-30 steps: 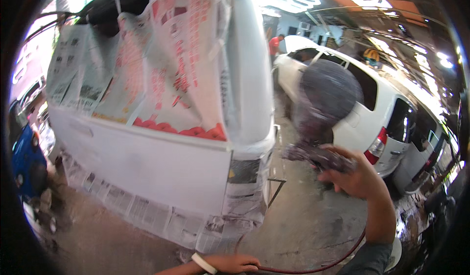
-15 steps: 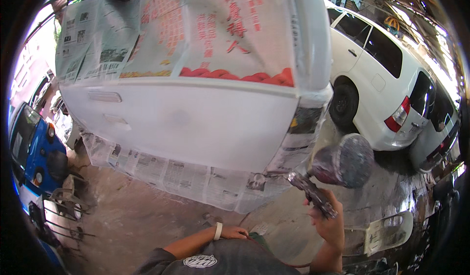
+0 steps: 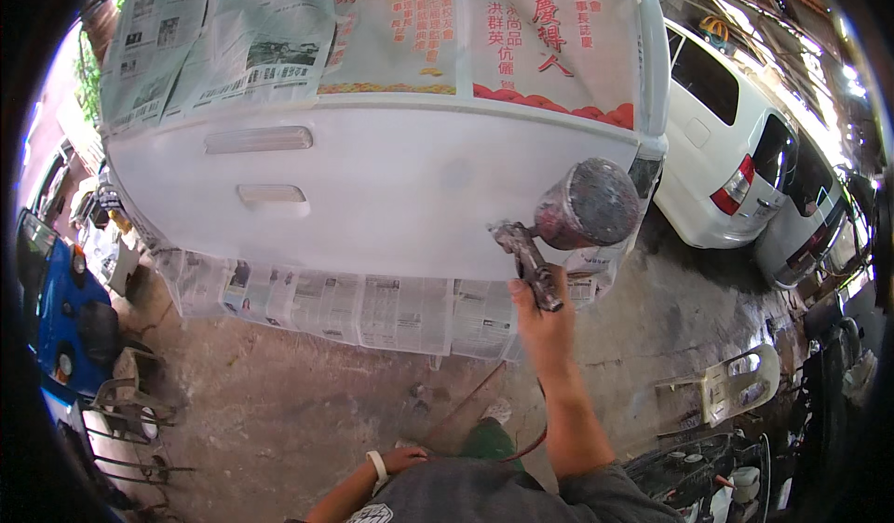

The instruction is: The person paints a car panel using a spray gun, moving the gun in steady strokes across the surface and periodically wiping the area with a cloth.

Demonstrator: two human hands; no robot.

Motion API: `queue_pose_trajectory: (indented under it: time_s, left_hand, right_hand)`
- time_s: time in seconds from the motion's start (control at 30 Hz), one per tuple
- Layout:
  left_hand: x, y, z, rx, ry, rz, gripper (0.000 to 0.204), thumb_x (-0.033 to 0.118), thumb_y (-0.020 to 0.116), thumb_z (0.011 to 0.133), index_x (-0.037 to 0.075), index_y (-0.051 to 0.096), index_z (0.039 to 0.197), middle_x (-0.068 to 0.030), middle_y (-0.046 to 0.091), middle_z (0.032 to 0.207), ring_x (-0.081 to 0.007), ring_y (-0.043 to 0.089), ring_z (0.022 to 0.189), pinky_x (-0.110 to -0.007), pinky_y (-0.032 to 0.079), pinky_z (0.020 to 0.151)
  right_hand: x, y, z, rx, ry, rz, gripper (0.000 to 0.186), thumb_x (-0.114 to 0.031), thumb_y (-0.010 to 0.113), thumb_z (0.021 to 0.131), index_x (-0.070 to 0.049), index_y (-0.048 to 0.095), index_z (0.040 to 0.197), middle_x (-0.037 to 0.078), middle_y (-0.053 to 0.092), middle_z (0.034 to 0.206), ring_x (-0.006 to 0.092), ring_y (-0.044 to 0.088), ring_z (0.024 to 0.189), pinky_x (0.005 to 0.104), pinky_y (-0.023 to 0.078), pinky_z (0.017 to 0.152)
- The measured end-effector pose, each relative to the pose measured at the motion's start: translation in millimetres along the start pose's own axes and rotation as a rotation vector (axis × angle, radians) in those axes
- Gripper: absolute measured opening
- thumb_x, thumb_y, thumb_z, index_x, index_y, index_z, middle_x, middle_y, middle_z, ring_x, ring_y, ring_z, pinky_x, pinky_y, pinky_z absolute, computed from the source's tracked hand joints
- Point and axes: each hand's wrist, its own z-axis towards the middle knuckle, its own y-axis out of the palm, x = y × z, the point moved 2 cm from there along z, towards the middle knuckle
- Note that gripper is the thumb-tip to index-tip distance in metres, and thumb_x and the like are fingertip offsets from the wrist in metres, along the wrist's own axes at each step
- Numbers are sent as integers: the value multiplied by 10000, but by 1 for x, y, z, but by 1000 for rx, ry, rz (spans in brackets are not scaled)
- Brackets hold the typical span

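My right hand point(image 3: 542, 316) is closed round the handle of a paint spray gun point(image 3: 529, 264), crusted with dark paint. Its round cup point(image 3: 591, 204) stands above the gun and to its right. The gun's nozzle end points at a white vehicle panel point(image 3: 391, 188) and overlaps its lower right part in view. Two recessed handle-like shapes point(image 3: 259, 140) mark the panel's left side. My left hand point(image 3: 404, 458), with a pale band at the wrist, rests low against my body, its fingers lying flat. A reddish hose point(image 3: 533, 447) curves past it towards my right forearm.
Masking newspaper point(image 3: 400, 34) covers the vehicle above the panel, and a newspaper skirt point(image 3: 391, 313) hangs below. White parked cars point(image 3: 722, 141) stand at the right, a blue vehicle point(image 3: 70, 309) at the left. A pale plastic chair point(image 3: 740, 385) lies at the right on the concrete floor point(image 3: 279, 411).
My right hand has moved the spray gun left and up, from beside the vehicle's corner to in front of the panel. The view has shifted too; my left hand stays low against my body.
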Motion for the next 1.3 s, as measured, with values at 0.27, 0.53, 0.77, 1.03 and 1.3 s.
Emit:
queue_pose_trajectory:
  time_s: [0.27,0.53,0.77,1.03,1.3]
  left_hand:
    - [-29,2,-28,34,64,-31,376,341,509,1015,50,598,1237,-132,607,1235,-258,560,1158,-371,419,1014]
    - [-26,-32,25,-82,47,136,399,331,527,1005,41,581,1274,-157,602,1277,-290,557,1191,-386,411,1042]
    - [7,-63,64,-52,38,216,410,265,535,972,50,560,1320,-157,603,1313,-308,569,1191,-405,423,1037]
    - [-13,-104,66,-220,5,327,432,334,480,1001,43,582,1304,-162,586,1338,-339,534,1247,-410,394,1071]
    - [-110,-231,-12,-220,-139,740,397,341,478,976,43,645,1177,-192,639,1224,-358,596,1148,-433,460,981]
  right_hand:
    - [-17,30,-16,-148,79,143,366,-315,700,934,-12,549,1073,75,597,738,143,540,627,288,458,594]
    - [-16,-4,-20,25,206,130,351,-283,703,933,-13,538,1085,73,574,736,137,542,622,299,459,578]
    - [-5,-5,-14,51,32,51,331,-248,699,938,-15,547,1117,68,614,770,139,573,638,296,480,576]
    - [-40,26,-21,-148,287,332,313,-235,706,933,-14,558,1100,52,608,748,131,549,634,281,458,570]
    - [-59,39,-37,277,278,109,301,-230,701,928,-10,565,1084,33,589,763,83,506,531,260,427,483]
